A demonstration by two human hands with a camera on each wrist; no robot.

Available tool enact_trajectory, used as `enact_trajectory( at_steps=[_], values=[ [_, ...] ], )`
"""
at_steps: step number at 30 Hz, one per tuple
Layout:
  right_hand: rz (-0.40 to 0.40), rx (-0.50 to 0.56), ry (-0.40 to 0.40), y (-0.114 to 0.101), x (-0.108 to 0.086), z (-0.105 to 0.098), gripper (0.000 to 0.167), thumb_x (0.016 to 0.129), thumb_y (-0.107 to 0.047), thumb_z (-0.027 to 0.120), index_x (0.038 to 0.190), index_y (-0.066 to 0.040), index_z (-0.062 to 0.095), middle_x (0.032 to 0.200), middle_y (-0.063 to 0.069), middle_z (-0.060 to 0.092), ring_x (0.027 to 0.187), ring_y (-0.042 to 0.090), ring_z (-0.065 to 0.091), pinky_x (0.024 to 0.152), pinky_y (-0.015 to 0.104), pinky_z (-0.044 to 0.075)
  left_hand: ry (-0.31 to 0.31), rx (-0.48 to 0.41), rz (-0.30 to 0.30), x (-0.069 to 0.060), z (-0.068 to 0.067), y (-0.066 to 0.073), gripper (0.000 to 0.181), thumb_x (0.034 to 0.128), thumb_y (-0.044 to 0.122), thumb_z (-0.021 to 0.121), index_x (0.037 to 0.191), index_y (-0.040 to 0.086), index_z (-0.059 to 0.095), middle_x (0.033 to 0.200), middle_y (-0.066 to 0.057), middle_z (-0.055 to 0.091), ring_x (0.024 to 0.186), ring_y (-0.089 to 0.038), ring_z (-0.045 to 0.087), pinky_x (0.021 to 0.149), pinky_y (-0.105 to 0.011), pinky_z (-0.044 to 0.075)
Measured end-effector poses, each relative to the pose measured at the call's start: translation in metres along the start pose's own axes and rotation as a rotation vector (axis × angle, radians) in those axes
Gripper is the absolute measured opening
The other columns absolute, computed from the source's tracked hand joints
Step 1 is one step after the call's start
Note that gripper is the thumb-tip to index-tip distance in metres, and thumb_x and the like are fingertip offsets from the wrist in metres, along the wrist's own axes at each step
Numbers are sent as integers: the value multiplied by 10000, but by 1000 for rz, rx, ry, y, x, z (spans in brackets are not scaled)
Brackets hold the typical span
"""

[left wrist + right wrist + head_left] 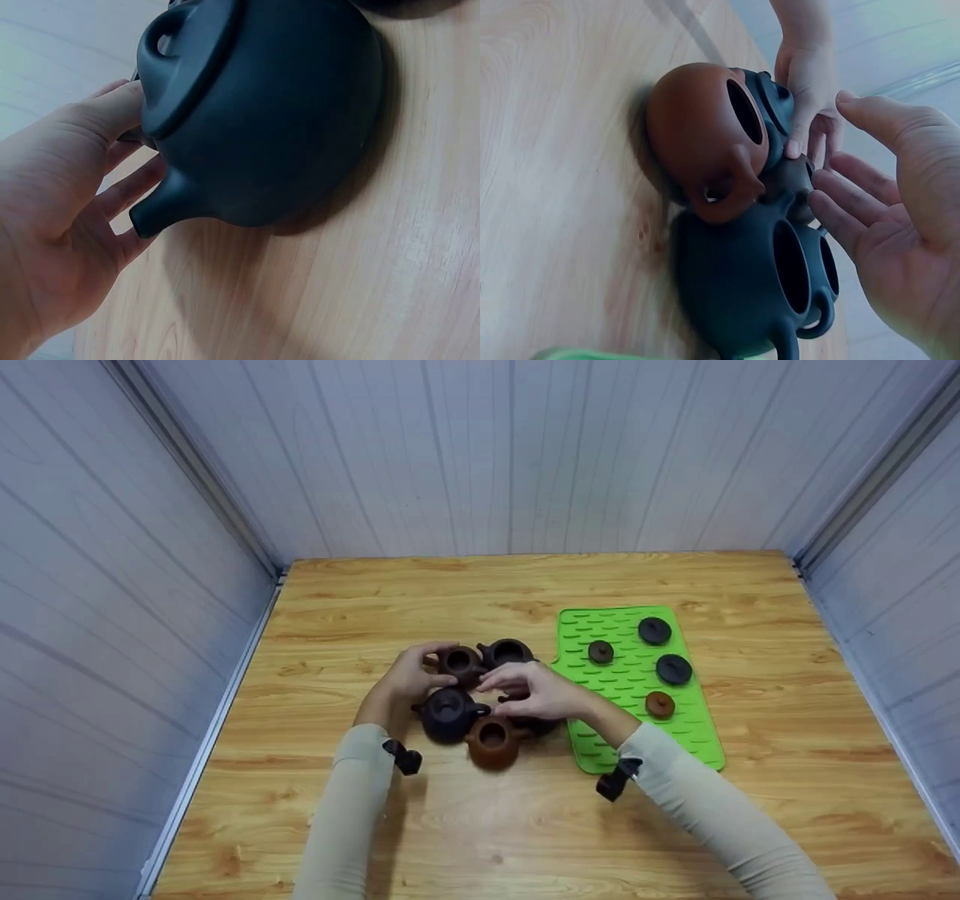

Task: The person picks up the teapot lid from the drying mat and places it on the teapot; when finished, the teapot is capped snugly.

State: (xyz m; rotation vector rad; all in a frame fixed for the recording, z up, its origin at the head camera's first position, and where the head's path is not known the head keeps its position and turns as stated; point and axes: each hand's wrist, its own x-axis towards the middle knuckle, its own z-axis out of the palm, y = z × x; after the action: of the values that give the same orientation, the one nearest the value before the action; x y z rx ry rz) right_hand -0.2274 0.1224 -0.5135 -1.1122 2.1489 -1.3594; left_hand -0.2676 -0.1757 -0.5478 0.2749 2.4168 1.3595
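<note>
A small dark brown teapot point(460, 675) without a lid is held at its side by my left hand point(409, 671), thumb and forefinger spread around it. Right in front of that hand sits a black teapot point(292, 112) with its lid on. My right hand point(544, 691) is above the group, fingers loosely bent and nothing in its grasp; its fingertips are close to the dark brown teapot. Under it is a lidless black teapot point(727, 277), partly hidden in the head view. A reddish-brown teapot point(493, 750) is nearest the front. Another open black teapot point(510, 643) stands behind.
A green ridged mat point(622, 622) lies to the right of the teapots. On it are two black lids point(655, 631), a dark brown lid point(601, 652) and a reddish-brown lid point(660, 704). Pale panels point(465, 457) wall the wooden table point(360, 600).
</note>
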Motion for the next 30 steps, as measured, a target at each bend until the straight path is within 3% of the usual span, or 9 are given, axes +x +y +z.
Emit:
enact_trajectory(
  at_steps=[10, 17, 23, 30],
  values=[
    [43, 100, 36, 2, -12, -16, 400, 1023, 53, 752, 1410, 134, 691, 1564, 416, 580, 1504, 550, 576, 1263, 584, 484, 22, -26, 3, -1, 0, -1, 636, 1008, 41, 836, 1604, 155, 646, 1619, -203, 636, 1446, -441, 644, 1122, -440, 566],
    [58, 65, 95, 11, -28, -28, 385, 1039, 10, 762, 1414, 84, 716, 1591, 386, 585, 1499, 537, 584, 1230, 644, 506, 15, -81, -23, -2, 2, -1, 643, 1007, 26, 831, 1608, 155, 641, 1565, -230, 658, 1413, -407, 651, 1003, -325, 566],
    [64, 12, 158, 15, -42, -43, 381, 1037, 3, 774, 1409, 69, 726, 1567, 369, 618, 1441, 551, 629, 1204, 664, 525, 15, -86, -28, -2, 3, -2, 656, 1005, 17, 829, 1615, 154, 632, 1558, -234, 664, 1414, -410, 656, 992, -307, 560],
    [113, 5, 220, 22, -58, -60, 397, 1043, 0, 767, 1424, 91, 705, 1574, 333, 629, 1512, 544, 568, 1227, 654, 508, 15, -84, -26, -2, 3, -2, 644, 1011, 31, 828, 1613, 144, 629, 1557, -247, 659, 1419, -410, 650, 968, -304, 558]
  ],
)
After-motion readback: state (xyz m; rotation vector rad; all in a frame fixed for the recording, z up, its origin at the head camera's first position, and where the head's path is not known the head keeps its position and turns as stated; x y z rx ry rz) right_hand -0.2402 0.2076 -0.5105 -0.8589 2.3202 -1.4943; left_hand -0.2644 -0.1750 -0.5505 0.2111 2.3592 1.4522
